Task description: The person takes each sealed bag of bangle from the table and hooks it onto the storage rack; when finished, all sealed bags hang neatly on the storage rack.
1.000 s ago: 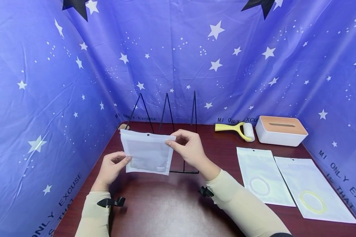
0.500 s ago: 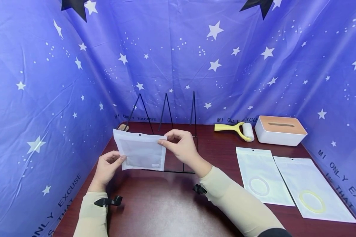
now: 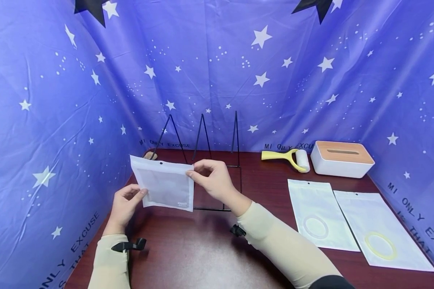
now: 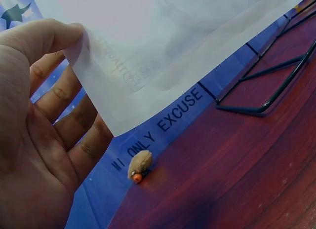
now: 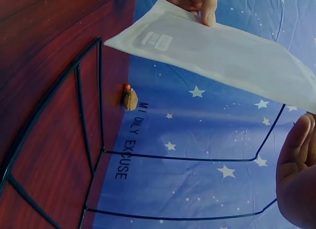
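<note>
A white, frosted pouch (image 3: 166,186) with a small hang hole in its top strip is held up between both hands, in front of a black wire rack (image 3: 201,138). My left hand (image 3: 124,202) pinches the pouch's left edge with thumb and fingers. At the upper right corner, my right hand (image 3: 217,182) pinches it between thumb and forefinger. The left wrist view shows the thumb on the pouch (image 4: 133,51), the other fingers behind it. A small printed label shows near its lower right corner. In the right wrist view the pouch (image 5: 212,51) hangs beside the rack's wires (image 5: 173,157).
Two white pouches lie on the dark red table (image 3: 188,249) at right, one with a pale ring (image 3: 316,227), one with a yellow ring (image 3: 380,246). Behind them are a yellow-handled lint roller (image 3: 283,157) and a tissue box (image 3: 341,160). A small tan object (image 4: 140,164) sits back left.
Both hands have moved left with the pouch, carrying it across the front of the rack. Their pinch on it looks the same. The things on the table have stayed put.
</note>
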